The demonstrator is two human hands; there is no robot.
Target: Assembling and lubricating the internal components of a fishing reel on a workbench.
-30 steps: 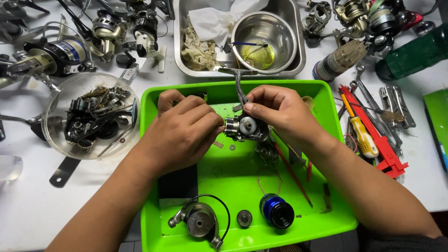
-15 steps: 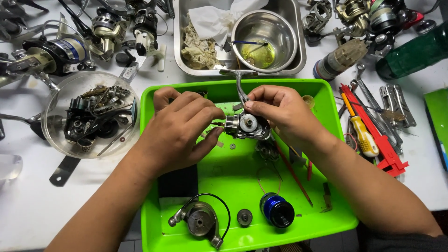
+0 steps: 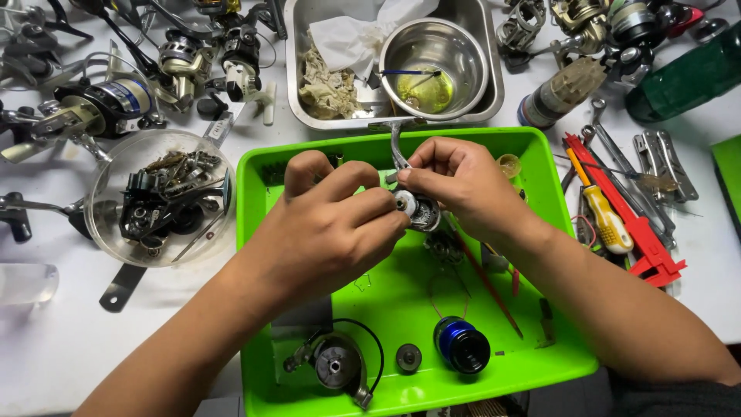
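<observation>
Over a bright green tray (image 3: 540,154), both my hands meet on a small silver and black fishing reel body (image 3: 419,210). My right hand (image 3: 463,185) grips it from the right, with the reel's metal stem (image 3: 396,145) sticking up past the fingers. My left hand (image 3: 332,224) pinches at the reel's left side with its fingertips; what it holds there is hidden. Lower in the tray lie a grey rotor with a wire bail (image 3: 336,364), a small round part (image 3: 408,357) and a blue and black spool (image 3: 461,344).
A clear bowl of dark reel parts (image 3: 158,202) stands left of the tray. Behind it sits a steel tray (image 3: 494,85) with a steel bowl (image 3: 432,58) and tissue. Several reels lie at the back left and right. Screwdrivers and red tools (image 3: 625,216) lie at the right.
My left hand has closed in on the reel body again, its fingers curled tighter against it. My right hand keeps its grip in the same place.
</observation>
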